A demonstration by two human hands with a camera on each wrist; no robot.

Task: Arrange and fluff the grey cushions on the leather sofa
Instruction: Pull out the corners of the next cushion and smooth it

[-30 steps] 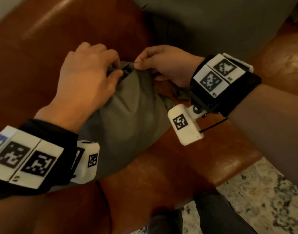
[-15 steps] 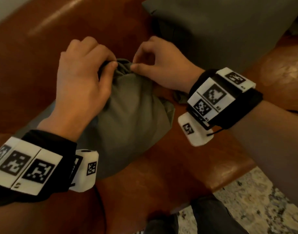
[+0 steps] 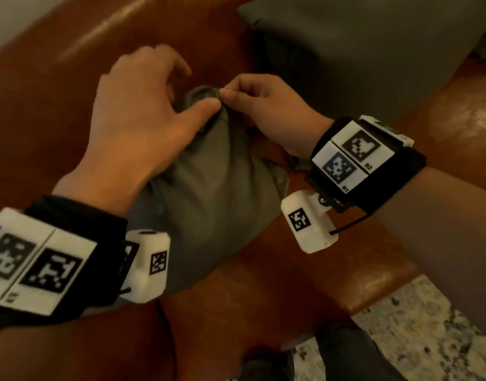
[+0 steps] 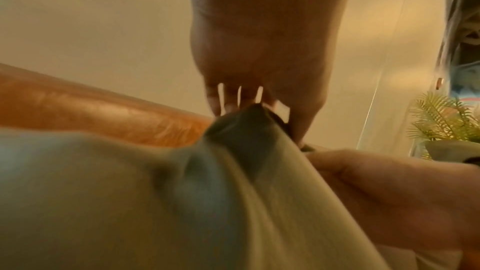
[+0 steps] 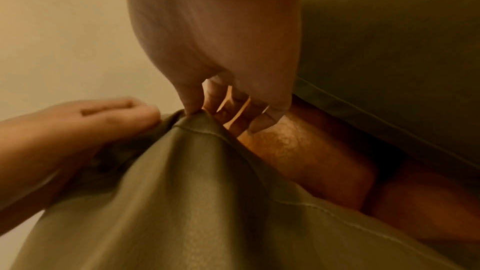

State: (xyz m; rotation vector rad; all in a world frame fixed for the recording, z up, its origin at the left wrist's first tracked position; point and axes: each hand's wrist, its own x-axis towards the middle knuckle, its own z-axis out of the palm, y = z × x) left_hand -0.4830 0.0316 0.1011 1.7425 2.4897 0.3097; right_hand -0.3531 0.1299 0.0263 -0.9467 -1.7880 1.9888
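Observation:
A small grey cushion stands on end on the brown leather sofa seat. My right hand pinches its top corner between thumb and forefinger; the right wrist view shows that pinch on the seam of the cushion. My left hand lies over the cushion's upper left side, its fingers spread and loose and its thumb against the fabric. In the left wrist view the left fingers point past the corner of the cushion. A larger grey cushion leans at the back right.
The sofa backrest runs along the upper left. A patterned rug lies on the floor at lower right, with my dark trouser legs at the seat's front edge. A potted fern stands off to the right.
My left hand has let go of the bunched cushion top and its fingers have spread open. My right hand still pinches the corner and has shifted slightly left.

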